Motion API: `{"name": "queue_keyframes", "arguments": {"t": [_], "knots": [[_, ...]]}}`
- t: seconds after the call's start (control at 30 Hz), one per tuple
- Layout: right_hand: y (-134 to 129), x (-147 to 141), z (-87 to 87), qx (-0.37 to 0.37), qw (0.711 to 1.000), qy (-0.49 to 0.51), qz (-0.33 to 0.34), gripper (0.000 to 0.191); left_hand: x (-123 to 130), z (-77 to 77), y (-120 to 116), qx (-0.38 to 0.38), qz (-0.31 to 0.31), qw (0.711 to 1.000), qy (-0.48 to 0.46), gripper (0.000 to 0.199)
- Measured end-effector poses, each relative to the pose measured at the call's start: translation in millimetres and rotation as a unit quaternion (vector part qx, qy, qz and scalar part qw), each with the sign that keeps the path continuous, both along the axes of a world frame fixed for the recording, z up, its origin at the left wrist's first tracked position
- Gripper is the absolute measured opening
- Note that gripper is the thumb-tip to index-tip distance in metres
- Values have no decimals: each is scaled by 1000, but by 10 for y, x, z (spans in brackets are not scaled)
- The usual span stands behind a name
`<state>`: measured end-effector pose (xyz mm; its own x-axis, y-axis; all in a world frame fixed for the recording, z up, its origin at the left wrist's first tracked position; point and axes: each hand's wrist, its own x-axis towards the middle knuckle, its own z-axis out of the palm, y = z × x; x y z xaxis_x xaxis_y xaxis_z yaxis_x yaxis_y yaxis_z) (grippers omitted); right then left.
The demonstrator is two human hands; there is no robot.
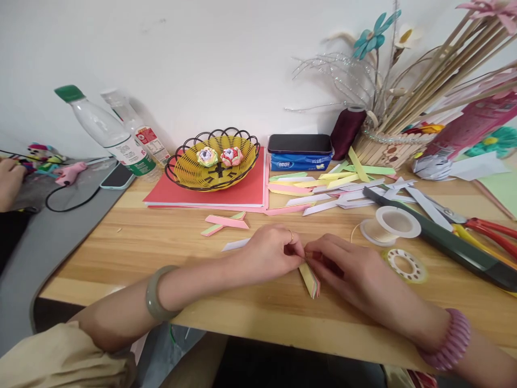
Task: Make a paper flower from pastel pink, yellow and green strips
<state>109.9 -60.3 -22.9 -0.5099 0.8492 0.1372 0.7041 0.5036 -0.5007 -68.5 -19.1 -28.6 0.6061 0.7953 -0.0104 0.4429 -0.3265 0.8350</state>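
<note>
Head view: left of the yellow basket (186, 161) stands a green-capped bottle (121, 146). Just in front of the basket lie crossed paper strips (226, 222), pink and green. Nearer the person than the basket and to its right, the left hand (274, 249) pinches the upper end of a folded paper bundle (309, 280), thumb against finger; the right hand (355, 269) pinches there too, fingertips meeting the left's. Farther right of the basket are a thread spool (398, 223), a tape roll (418, 269) and red-handled scissors (493, 229).
</note>
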Motion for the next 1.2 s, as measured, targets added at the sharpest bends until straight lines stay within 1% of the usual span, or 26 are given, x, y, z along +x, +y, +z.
{"name": "queue_keyframes", "arguments": {"t": [0.1, 0.3, 0.5, 0.63, 0.73, 0.9, 1.07, 1.2], "knots": [[9, 34, -19, 23, 999, -16, 26, 20, -9, 25, 3, -17, -2, 1000, 11, 10], [44, 44, -16, 22, 999, -36, 23, 20, -1, 47, 24, -23, -12, 999, 21, 10], [71, 15, 36, -33, 999, -19, -6, 18, 8, 45, 10, 20, -23, 999, 15, 9], [97, 16, 41, -78, 997, 0, -16, 17, 1, 22, 19, 66, -50, 997, 8, 13], [115, 19, 43, -90, 996, 5, -14, 16, -13, 0, 41, 79, -70, 994, 4, 12], [138, 25, 60, -111, 994, 17, -4, 15, -21, -10, 50, 69, -67, 995, -3, 11], [151, 42, 66, -134, 991, 23, -17, 16, -18, 16, 36, 19, -20, 999, 36, 5], [158, 33, 55, -123, 992, 21, -20, 16, -18, 25, 35, 17, -28, 999, 35, 7]]}}
